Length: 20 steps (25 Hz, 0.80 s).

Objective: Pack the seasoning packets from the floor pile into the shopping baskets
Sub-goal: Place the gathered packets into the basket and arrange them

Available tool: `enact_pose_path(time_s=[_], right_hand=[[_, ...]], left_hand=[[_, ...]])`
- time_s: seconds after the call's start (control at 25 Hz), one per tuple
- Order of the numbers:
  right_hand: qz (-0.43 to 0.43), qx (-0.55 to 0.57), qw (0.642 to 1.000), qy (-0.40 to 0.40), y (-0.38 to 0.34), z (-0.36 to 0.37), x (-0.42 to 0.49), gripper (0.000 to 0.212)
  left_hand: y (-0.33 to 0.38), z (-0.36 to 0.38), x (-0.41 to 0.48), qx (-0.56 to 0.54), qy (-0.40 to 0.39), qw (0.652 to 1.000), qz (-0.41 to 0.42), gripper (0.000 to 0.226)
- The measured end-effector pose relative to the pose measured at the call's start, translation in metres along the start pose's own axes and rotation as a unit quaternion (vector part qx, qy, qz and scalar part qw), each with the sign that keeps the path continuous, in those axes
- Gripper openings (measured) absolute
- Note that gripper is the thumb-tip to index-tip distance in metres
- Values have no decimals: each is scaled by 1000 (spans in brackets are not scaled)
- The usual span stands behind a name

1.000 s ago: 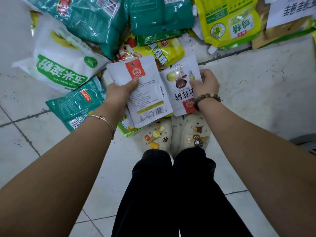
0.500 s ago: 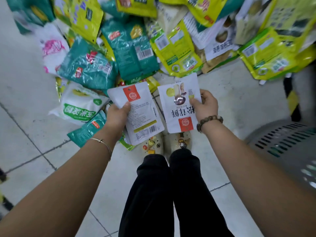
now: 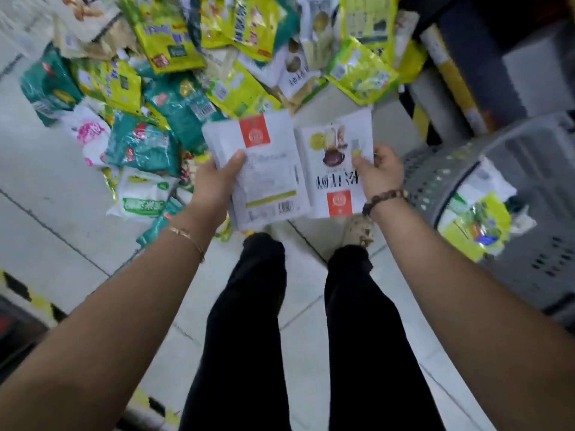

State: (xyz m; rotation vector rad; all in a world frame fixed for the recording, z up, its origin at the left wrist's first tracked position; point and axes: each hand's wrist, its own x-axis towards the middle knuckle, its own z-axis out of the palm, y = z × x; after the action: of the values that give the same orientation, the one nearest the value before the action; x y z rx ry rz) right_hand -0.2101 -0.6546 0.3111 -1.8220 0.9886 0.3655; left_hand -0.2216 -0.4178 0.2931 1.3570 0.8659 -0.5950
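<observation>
The left hand (image 3: 217,185) grips a barcode-side packet (image 3: 270,181) by its left edge. The right hand (image 3: 381,172) pinches a picture-side packet (image 3: 333,178) by its right edge, the inner edges overlapping. The pile (image 3: 174,88) lies beyond. The grey basket (image 3: 435,178) stands just right, and bare tile floor (image 3: 46,219) opens left.

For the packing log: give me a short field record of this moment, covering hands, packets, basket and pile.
left hand: grips a white packet, barcode side up
right hand: pinches a second white packet, picture side up
basket: grey, at the right, some yellow-green packets already inside
pile: green, yellow and white bags on the floor ahead
</observation>
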Motion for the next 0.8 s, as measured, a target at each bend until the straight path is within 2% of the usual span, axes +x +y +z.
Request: enact_pose_path(time_s=[0.12,0.4,0.6,0.8], right_hand=[[17,42,999,18,8,-61,-8,8],[54,123,986,101,75,-214,6,16],[78,156,975,141,136,-308,29,17],[142,191,953,188,198,-372,45,18]], left_hand=[[6,59,-30,14,-25,1000,6,11],[-18,218,-75,101,-96,990,3,12],[-49,328,-99,201,-156,967,1,16],[-93,414,-102,298,-188,936,-10,26]])
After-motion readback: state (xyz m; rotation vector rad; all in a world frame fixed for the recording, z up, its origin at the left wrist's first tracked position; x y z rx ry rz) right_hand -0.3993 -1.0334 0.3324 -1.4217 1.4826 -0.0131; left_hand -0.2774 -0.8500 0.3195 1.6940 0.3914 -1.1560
